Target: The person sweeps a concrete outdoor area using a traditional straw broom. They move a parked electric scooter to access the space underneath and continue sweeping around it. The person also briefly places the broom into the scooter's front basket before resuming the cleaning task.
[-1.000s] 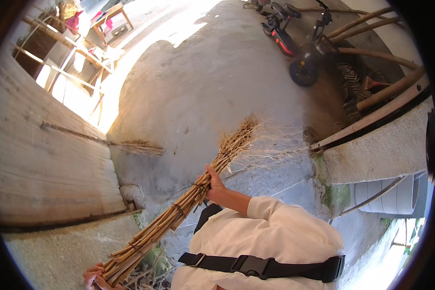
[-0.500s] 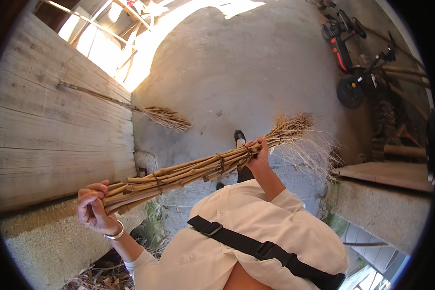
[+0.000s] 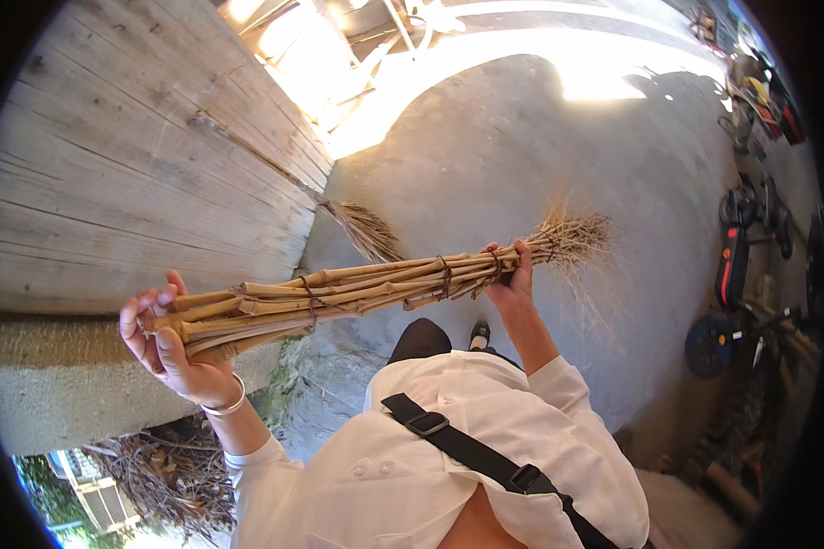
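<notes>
A bamboo broom (image 3: 366, 293), a bundle of thin tan stalks bound with several dark ties, lies across in front of my body. My left hand (image 3: 174, 352), with a pale bangle at the wrist, cups the thick cut ends, thumb below and fingers around the tip. Near the bushy end, my right hand (image 3: 513, 274) is wrapped around the stalks by a tie. The brush of fine twigs (image 3: 579, 236) fans out to the right beyond that hand, its thinnest strands blurred.
A second twig broom (image 3: 362, 229) leans against the wooden plank wall (image 3: 137, 174) on the left. Black scooters (image 3: 734, 261) stand at the right edge. Dry leaves and twigs (image 3: 169, 471) are heaped beyond the concrete ledge (image 3: 64, 389) at lower left. Grey concrete floor (image 3: 467, 156) stretches ahead.
My view and body have turned, so the wall, the leaning broom and the scooters have shifted right in the picture. Both hands still hold the bamboo broom, which now lies closer to level.
</notes>
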Action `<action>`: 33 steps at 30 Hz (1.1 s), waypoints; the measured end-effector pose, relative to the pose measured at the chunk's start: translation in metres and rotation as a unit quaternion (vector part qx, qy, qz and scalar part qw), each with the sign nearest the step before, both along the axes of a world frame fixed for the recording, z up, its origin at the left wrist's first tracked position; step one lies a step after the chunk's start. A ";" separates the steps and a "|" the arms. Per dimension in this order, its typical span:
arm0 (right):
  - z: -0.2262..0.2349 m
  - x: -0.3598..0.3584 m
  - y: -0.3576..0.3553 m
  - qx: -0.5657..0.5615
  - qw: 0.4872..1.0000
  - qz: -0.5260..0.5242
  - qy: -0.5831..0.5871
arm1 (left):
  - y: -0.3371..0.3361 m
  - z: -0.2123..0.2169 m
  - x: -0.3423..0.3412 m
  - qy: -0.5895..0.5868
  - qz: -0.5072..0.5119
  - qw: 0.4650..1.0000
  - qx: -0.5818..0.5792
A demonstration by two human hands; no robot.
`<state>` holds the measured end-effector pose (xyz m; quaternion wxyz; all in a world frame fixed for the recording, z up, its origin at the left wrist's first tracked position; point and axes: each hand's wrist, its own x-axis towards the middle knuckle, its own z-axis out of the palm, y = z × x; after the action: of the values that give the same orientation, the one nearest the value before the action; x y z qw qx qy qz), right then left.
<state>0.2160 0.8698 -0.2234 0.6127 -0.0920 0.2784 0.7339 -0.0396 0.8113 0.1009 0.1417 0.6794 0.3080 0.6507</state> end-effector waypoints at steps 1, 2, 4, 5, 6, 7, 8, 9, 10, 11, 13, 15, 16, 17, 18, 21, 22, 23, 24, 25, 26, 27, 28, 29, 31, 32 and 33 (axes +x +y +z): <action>0.009 0.000 0.020 0.017 1.000 0.019 0.006 | 0.010 0.004 0.006 -0.043 0.035 0.998 0.010; 0.013 -0.002 0.040 0.052 0.997 0.049 0.025 | 0.023 0.009 0.014 -0.085 0.067 0.994 0.021; 0.029 -0.014 0.077 0.059 0.993 0.098 0.034 | 0.050 0.018 0.031 -0.149 0.154 0.976 0.025; 0.039 -0.019 0.096 0.065 0.990 0.118 0.037 | 0.064 0.019 0.029 -0.152 0.122 0.980 0.042; 0.047 -0.020 0.114 0.128 0.979 0.148 0.061 | 0.080 0.019 0.027 -0.155 0.089 0.982 0.059; 0.056 -0.024 0.135 0.133 0.976 0.163 0.057 | 0.098 0.020 0.027 -0.157 0.056 0.983 0.077; 0.065 -0.029 0.157 0.138 0.973 0.177 0.053 | 0.119 0.023 0.032 -0.116 0.161 0.976 0.088; 0.069 -0.032 0.180 0.142 0.971 0.187 0.045 | 0.139 0.022 0.033 -0.123 0.154 0.975 0.099; 0.068 -0.038 0.205 0.152 0.969 0.189 0.049 | 0.161 0.022 0.031 -0.130 0.146 0.974 0.111; 0.067 -0.046 0.232 0.158 0.969 0.181 0.057 | 0.183 0.022 0.030 -0.136 0.137 0.973 0.123; 0.064 -0.067 0.289 0.169 0.970 0.162 0.071 | 0.232 0.015 0.025 -0.140 0.087 0.981 0.097; 0.061 -0.092 0.345 0.164 0.975 0.134 0.065 | 0.284 -0.010 0.007 -0.140 -0.024 0.988 0.057; 0.063 -0.105 0.368 0.161 0.976 0.132 0.071 | 0.306 -0.020 0.010 -0.128 -0.009 0.992 -0.015; 0.064 -0.116 0.391 0.158 0.976 0.129 0.078 | 0.331 -0.029 0.014 -0.115 0.005 0.990 -0.086; 0.061 -0.131 0.415 0.153 0.976 0.129 0.088 | 0.361 -0.035 0.013 -0.135 -0.032 0.983 -0.123; 0.101 -0.157 0.483 0.231 0.955 0.184 0.040 | 0.464 -0.025 -0.012 -0.167 -0.073 0.974 -0.137; 0.097 -0.163 0.500 0.224 0.959 0.174 -0.004 | 0.498 -0.023 -0.021 -0.177 -0.083 0.971 -0.137; 0.093 -0.166 0.515 0.249 0.945 0.200 -0.065 | 0.528 -0.013 -0.021 -0.173 -0.083 0.975 -0.111; 0.089 -0.163 0.530 0.272 0.927 0.227 -0.122 | 0.559 -0.011 -0.023 -0.152 -0.084 0.976 -0.131; 0.085 -0.162 0.536 0.294 0.905 0.256 -0.173 | 0.584 -0.010 -0.027 -0.126 -0.080 0.977 -0.152; 0.080 -0.154 0.534 0.291 0.889 0.270 -0.227 | 0.608 -0.012 -0.030 -0.117 -0.085 0.978 -0.149; 0.070 -0.145 0.532 0.282 0.872 0.281 -0.286 | 0.635 -0.013 -0.036 -0.110 -0.095 0.979 -0.144; 0.055 -0.131 0.525 0.270 0.850 0.291 -0.345 | 0.661 -0.018 -0.046 -0.098 -0.092 0.981 -0.143; 0.033 -0.122 0.513 0.222 0.870 0.300 -0.321 | 0.677 -0.020 -0.062 -0.125 -0.070 0.978 -0.154; -0.018 -0.085 0.481 0.139 0.915 0.273 -0.261 | 0.714 -0.023 -0.097 -0.142 -0.047 0.976 -0.161; -0.040 -0.065 0.463 0.053 0.931 0.251 -0.259 | 0.728 -0.019 -0.111 -0.171 -0.044 0.969 -0.173; -0.070 -0.044 0.442 -0.029 0.934 0.239 -0.264 | 0.740 -0.011 -0.122 -0.197 -0.040 0.962 -0.182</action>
<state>0.1719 1.3118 -0.2933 0.4676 -0.3640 0.0970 0.7997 -0.1620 1.5517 0.0901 0.3470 0.5123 0.3602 0.6982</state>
